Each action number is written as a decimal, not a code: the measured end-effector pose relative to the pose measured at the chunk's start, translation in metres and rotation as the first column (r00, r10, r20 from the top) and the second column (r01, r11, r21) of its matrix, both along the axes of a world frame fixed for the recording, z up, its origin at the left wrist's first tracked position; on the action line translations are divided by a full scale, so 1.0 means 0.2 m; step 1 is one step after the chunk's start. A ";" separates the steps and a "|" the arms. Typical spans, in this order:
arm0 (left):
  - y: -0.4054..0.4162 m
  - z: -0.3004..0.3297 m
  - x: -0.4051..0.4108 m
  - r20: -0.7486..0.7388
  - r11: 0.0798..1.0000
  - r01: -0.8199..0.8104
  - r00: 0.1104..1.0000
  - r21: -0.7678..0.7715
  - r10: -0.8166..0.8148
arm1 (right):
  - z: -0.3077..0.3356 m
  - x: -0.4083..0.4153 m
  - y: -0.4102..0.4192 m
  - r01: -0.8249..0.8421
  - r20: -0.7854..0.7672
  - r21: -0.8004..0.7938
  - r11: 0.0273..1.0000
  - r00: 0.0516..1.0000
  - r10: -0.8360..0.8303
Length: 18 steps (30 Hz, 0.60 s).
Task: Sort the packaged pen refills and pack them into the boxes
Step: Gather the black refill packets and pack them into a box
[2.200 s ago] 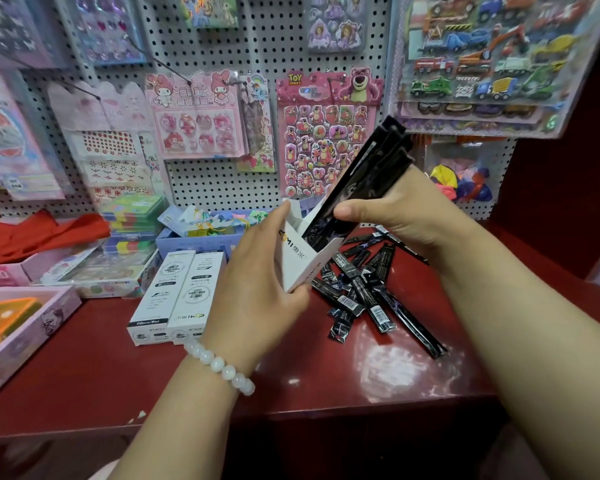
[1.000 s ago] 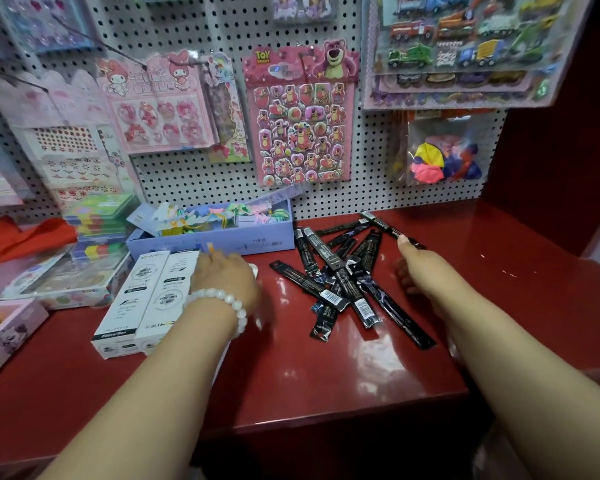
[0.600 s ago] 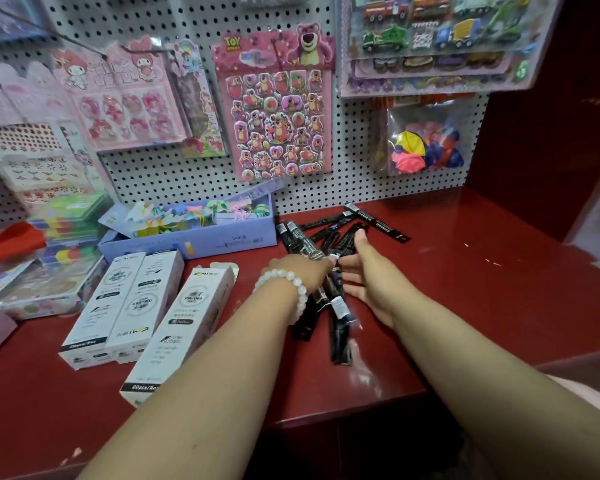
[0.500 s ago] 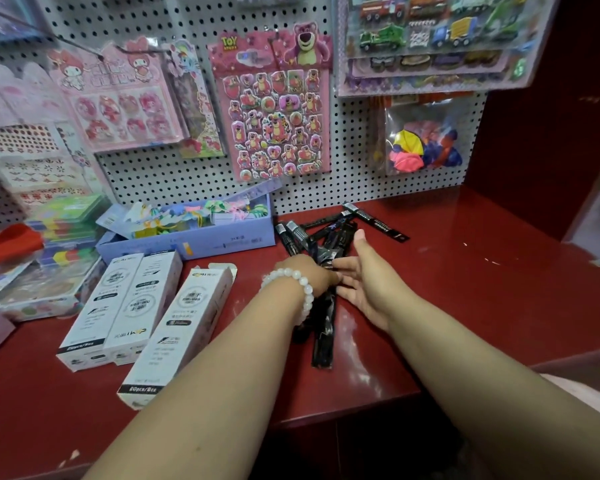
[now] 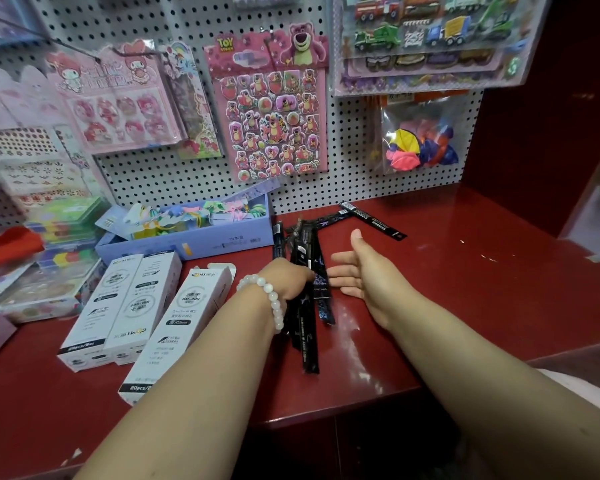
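A: Left hand (image 5: 286, 277) gripping bundle of black refill packets (image 5: 307, 306), mid-length, on red counter (image 5: 465, 289).
B: Right hand (image 5: 359, 271)?
A: Open, fingers straight, just right of bundle. One stray packet (image 5: 373, 221) far right.
B: Boxes?
A: White boxes (image 5: 174, 327) left, printed "DM-009", "20pcs". Far: "TOY STORY" sticker sheet (image 5: 274, 102).

The near white refill box (image 5: 179, 327) reads "DM-009" and "20pcs", the pink bear sticker sheet (image 5: 272, 109) on the far pegboard reads "TOY".
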<state>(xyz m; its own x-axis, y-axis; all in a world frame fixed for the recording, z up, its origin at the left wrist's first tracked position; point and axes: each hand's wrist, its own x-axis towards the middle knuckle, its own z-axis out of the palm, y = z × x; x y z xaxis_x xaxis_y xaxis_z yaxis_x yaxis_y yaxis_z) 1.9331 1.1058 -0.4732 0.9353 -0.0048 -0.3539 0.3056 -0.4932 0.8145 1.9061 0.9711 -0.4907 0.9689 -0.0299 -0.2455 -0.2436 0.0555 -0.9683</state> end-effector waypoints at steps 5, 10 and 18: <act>0.03 -0.02 -0.04 -0.137 0.946 -0.092 0.989 -0.312 0.051 | -0.01 -0.02 0.04 0.025 0.023 -0.006 1.000 0.999 -0.024; 0.01 -0.02 -0.09 -0.028 0.843 -0.007 1.000 -0.537 -0.010 | -0.01 -0.03 0.03 0.027 0.152 -0.137 0.990 0.988 -0.006; -0.07 0.05 -0.15 0.255 0.809 0.279 0.953 -0.517 -0.166 | 0.18 -0.05 0.02 -0.082 0.340 0.109 0.991 0.940 0.040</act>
